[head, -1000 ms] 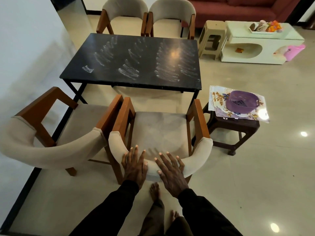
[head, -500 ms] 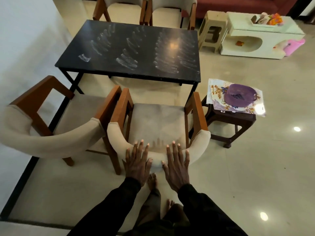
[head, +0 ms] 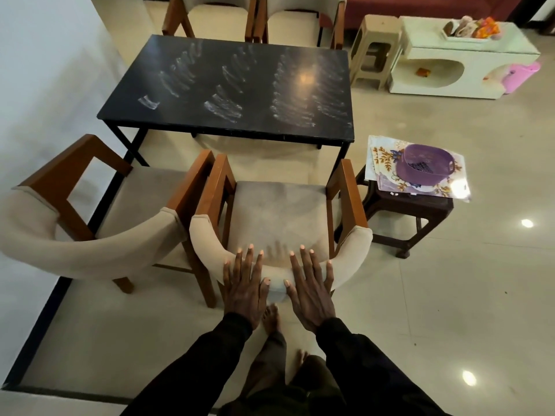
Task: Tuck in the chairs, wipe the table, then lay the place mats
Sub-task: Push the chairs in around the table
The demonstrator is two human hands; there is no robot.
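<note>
Chair (beige padding, curved), wooden-framed

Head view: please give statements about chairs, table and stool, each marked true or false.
The left hand and right hand lie flat on the beige padded back of the near wooden chair. True.
The black rectangular table is clean. False: whitish smears cover it.
The purple plastic basket sits on flowered place mats on the dark brown stool. True.
That chair is tucked under the table. False: its seat stands clear of it.
</note>
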